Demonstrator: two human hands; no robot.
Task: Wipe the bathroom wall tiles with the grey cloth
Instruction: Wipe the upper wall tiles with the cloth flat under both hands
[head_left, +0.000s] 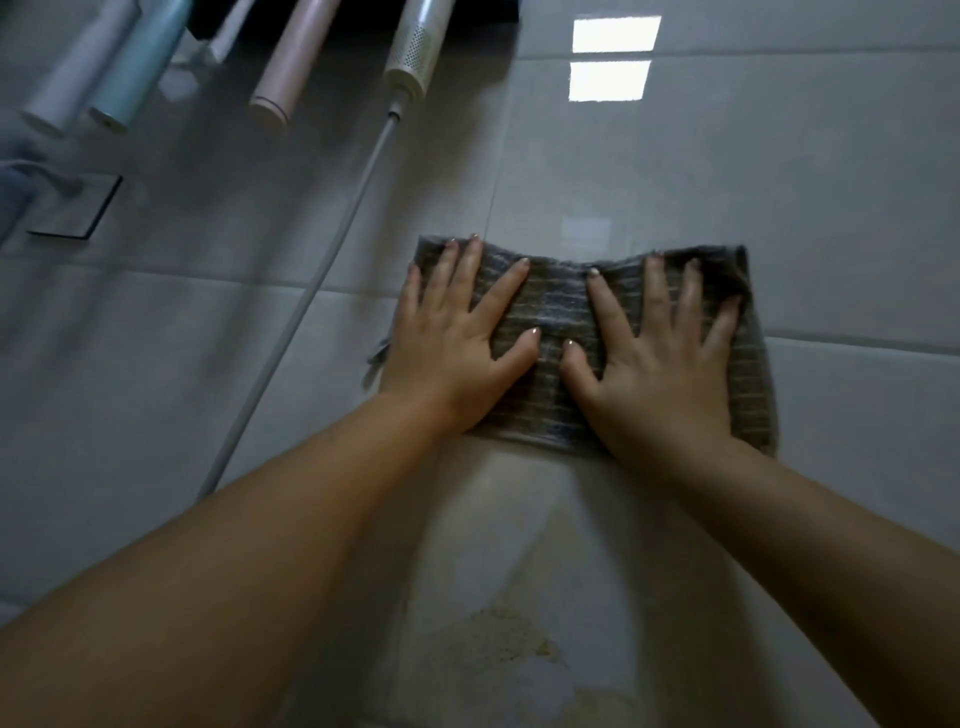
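A grey striped cloth (558, 312) lies spread flat against the glossy pale wall tiles (779, 182). My left hand (457, 338) presses on its left half with fingers straight and splayed. My right hand (654, 364) presses on its right half the same way, thumbs nearly meeting in the middle. The cloth's right edge and top edge show past my fingers; its lower left corner is hidden under my left wrist.
Several hanging handles, white (78, 67), teal (140, 62) and pink (291, 62), sit at the upper left, beside a white device (415, 47) with a cord (311, 291) running down. A square wall plate (78, 208) is at left. A crusty stain (504, 639) marks the tile below.
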